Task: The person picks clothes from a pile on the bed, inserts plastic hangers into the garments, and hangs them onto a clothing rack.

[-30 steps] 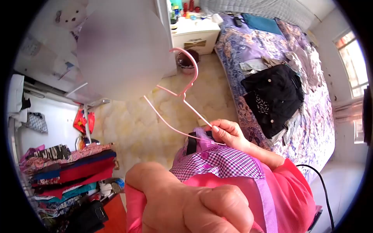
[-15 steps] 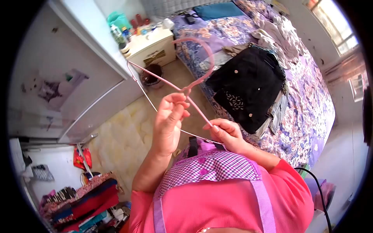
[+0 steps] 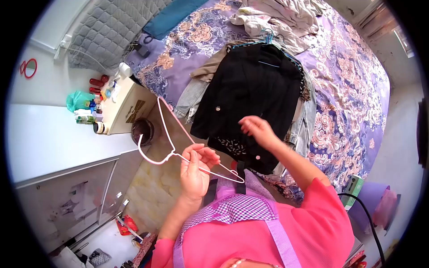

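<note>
In left hand (image 3: 194, 175), pink hanger (image 3: 171, 154)

The head-worn camera looks forward and steeply down toward the bed (image 3: 344, 102).

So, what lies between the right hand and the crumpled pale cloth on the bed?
In the head view, black clothes with blue hangers lie between the right hand and the pale cloth.

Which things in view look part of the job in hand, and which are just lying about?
Likely in the job:
- pink hanger, held in the left hand
- black garment, right hand over it

Apparently just lying about:
- teal cloth
- green-and-white box
- red containers
- waste bin
</note>
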